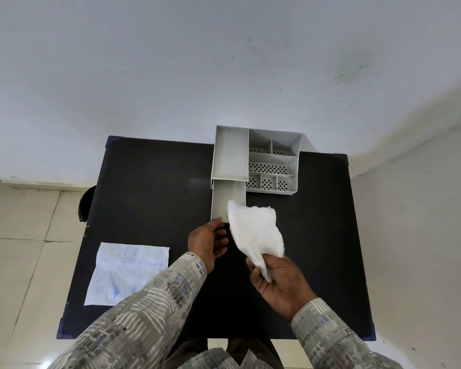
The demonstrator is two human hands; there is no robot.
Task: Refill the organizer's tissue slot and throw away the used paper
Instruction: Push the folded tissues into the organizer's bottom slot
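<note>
Black table top (149, 198) with blue corner pieces, seen from above, pushed against a pale wall (171, 62). The wall is off-white with a bluish cast, scuffed; faint greenish smudges upper right, small dark specks scattered. A second wall (423, 161) meets it at the right, forming a corner behind the table. Floor (19, 235) is light cream tile with thin grout lines, visible left of and below the table. A dark rounded object (85, 203), partly hidden, sits at the table's left edge; identity unclear. Lighting is even and diffuse, with soft glare on the table.
</note>
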